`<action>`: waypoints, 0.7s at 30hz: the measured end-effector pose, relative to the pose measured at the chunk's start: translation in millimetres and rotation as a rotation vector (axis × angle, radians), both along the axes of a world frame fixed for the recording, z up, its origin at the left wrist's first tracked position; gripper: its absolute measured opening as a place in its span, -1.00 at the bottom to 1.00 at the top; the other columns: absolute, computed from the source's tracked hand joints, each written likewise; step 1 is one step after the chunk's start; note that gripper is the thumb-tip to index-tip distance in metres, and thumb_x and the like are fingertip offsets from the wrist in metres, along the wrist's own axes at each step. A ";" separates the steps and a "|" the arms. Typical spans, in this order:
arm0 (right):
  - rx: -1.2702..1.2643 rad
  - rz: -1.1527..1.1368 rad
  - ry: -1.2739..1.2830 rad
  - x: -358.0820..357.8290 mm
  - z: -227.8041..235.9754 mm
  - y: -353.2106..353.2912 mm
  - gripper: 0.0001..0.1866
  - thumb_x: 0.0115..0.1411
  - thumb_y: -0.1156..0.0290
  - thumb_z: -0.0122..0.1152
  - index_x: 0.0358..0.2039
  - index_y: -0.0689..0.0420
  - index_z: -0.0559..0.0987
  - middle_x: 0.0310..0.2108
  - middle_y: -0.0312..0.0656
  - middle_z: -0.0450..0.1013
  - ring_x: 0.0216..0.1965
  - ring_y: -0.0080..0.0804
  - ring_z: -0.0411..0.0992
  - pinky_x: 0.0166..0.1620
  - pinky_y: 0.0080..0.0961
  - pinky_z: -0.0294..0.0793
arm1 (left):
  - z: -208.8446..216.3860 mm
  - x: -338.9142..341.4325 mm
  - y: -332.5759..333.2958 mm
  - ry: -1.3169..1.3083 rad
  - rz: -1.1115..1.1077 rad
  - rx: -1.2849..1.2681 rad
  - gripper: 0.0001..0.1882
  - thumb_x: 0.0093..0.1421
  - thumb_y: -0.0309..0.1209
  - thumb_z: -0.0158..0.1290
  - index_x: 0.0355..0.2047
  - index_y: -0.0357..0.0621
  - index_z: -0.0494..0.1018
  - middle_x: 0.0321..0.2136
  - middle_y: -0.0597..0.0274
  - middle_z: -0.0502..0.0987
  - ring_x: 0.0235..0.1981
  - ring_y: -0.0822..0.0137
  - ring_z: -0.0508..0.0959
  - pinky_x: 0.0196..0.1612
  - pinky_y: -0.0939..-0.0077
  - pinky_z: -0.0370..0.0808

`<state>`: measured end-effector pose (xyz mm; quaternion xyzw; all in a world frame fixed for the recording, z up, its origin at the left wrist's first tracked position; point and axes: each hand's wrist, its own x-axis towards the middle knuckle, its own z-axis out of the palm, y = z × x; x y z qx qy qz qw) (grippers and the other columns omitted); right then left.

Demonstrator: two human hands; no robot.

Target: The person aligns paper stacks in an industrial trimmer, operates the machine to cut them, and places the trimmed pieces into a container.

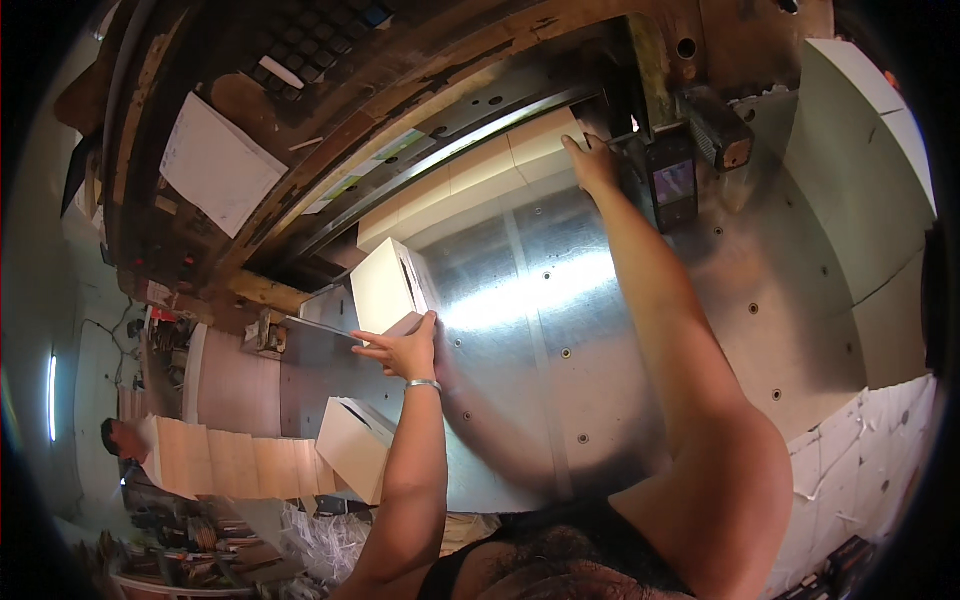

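A thick white block of paper [384,288], perhaps a stack of booklets, lies on the shiny metal table [500,380] left of centre. My left hand [402,352], with a metal bangle at the wrist, rests against its near end, thumb up at the right corner and fingers spread to the left. Along the machine's far slot runs a row of cream paper blocks [470,180], set end to end. At the right end of that row is my right hand [593,163], arm stretched out, thumb and fingers apart against the last block. Its outer fingers are partly hidden.
A dark, worn machine front [330,120] spans the far side, with a keypad [315,55] and a sheet of paper [222,165] on it. Another paper block [355,445] and a long row of stacks [235,462] stand at left. Tall pale stacks [850,190] line the right.
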<state>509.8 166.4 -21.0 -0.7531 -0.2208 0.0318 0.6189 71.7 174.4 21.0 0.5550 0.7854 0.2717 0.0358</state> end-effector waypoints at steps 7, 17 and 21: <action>-0.169 0.104 -0.127 -68.4 18.4 -55.3 -0.09 0.08 -0.28 0.33 0.18 0.27 0.51 0.11 0.24 0.49 0.16 0.12 0.47 0.21 -0.17 0.43 | 2.4 -14.2 -5.8 -0.026 -0.002 -0.005 0.63 -0.27 0.12 0.47 0.51 0.03 -0.53 0.51 -0.20 -0.37 0.41 -0.18 0.17 0.42 -0.13 0.06; -0.137 0.639 0.253 -157.0 38.3 -148.4 -0.06 0.06 -0.16 0.44 0.23 0.33 0.43 0.07 0.16 0.54 -0.31 -0.16 0.64 -0.26 -0.34 0.62 | 4.1 -25.7 -17.1 -0.022 -0.038 0.015 0.64 -0.28 0.13 0.46 0.51 -0.03 -0.53 0.50 -0.25 -0.38 0.43 -0.17 0.15 0.42 -0.10 0.10; -0.011 0.493 0.249 -134.5 43.8 -135.8 0.09 0.07 -0.10 0.44 0.43 0.25 0.14 0.21 0.26 0.39 0.00 -0.04 0.57 -0.37 -0.41 0.63 | 15.6 -29.3 -46.7 -0.028 -0.111 -0.033 0.64 -0.27 0.13 0.46 0.51 -0.05 -0.52 0.49 -0.28 -0.37 0.45 -0.15 0.09 0.41 -0.14 0.11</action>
